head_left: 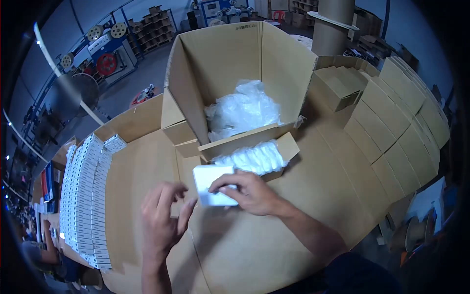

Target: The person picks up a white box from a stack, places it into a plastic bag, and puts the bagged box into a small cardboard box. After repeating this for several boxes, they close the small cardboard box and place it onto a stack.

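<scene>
A flat white box [208, 183] is held over the cardboard-covered table in my right hand [249, 192], the thumb and fingers gripping its right side. To its left, my left hand [164, 213] is raised with thumb and fingers apart and nothing between them. Just beyond the white box lies a small open carton [290, 147] holding several clear plastic-wrapped packets [254, 158] in a row. Behind that stands a large open cardboard box [220, 54] with a heap of clear plastic bags [245, 110] inside.
Stacked small white boxes [85, 196] line the table's left side. Brown cartons [391, 122] are piled at the right, with another carton [340, 85] behind. A person [46, 255] is at the lower left. Machines [110, 56] stand in the background.
</scene>
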### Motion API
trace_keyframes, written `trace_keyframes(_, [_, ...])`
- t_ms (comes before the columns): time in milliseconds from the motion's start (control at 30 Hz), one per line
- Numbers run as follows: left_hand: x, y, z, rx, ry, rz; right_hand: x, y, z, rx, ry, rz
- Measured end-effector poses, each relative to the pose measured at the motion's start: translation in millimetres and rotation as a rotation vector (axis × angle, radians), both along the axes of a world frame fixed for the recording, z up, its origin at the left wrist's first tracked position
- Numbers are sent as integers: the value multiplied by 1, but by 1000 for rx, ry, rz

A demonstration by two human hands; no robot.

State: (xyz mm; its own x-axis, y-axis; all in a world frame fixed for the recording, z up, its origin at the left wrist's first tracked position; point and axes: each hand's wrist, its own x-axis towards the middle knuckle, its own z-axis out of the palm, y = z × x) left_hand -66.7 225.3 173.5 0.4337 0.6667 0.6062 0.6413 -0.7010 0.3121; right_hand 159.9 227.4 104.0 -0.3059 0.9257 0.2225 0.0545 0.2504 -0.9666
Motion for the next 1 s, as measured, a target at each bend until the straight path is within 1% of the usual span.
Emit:
trace_keyframes(33, [21,14,9,53,32,-32,17,0,8,57,-42,-73])
trace_keyframes(67, [42,30,17,106,64,-66,35,9,0,58,28,-83])
trace_keyframes(133, [92,65,32,65,7,-69,69,18,5,248,-157,-368])
trace_keyframes(200, [131,118,38,104,35,-84,100,39,19,412,-205,-515])
trace_keyframes(233, [149,149,35,91,64,-120,111,44,31,406,-263,-609])
trace_keyframes(267, [166,180,27,71,92,-154,125,57,38,467,-297,-619])
trace_keyframes(333, [204,234,12,-61,277,-184,144,77,56,510,-375,-655])
trace_keyframes(367, [224,256,-1,-137,407,-210,151,89,63,526,-383,-654])
trace_keyframes(400, [244,277,-17,-212,534,-237,157,102,69,543,-394,-652])
trace_keyframes(467, [272,322,-75,-144,633,-439,166,125,72,569,-415,-644])
trace_keyframes(500, [283,320,-79,-241,685,-399,169,135,73,586,-420,-643])
trace_keyframes(533, [288,321,-80,-191,742,-462,171,143,75,600,-425,-645])
trace_keyframes(567, [290,320,-83,-156,808,-485,173,146,76,541,-432,-635])
trace_keyframes(600, [291,314,-80,-117,875,-508,174,148,76,547,-440,-642])
trace_keyframes(700, [304,323,-90,-379,916,-454,176,152,74,538,-443,-654])
trace_keyframes(800, [292,342,-104,-309,734,-458,178,150,71,546,-416,-655])
trace_keyframes(867, [272,333,-80,-277,615,-376,180,155,66,560,-398,-656])
trace_keyframes(933, [252,331,-54,-330,491,-337,179,154,69,566,-405,-648])
trace_keyframes(967, [239,329,-44,-366,370,-307,179,154,70,540,-391,-657])
trace_keyframes(1000, [227,325,-35,-399,250,-278,178,154,69,568,-415,-672])
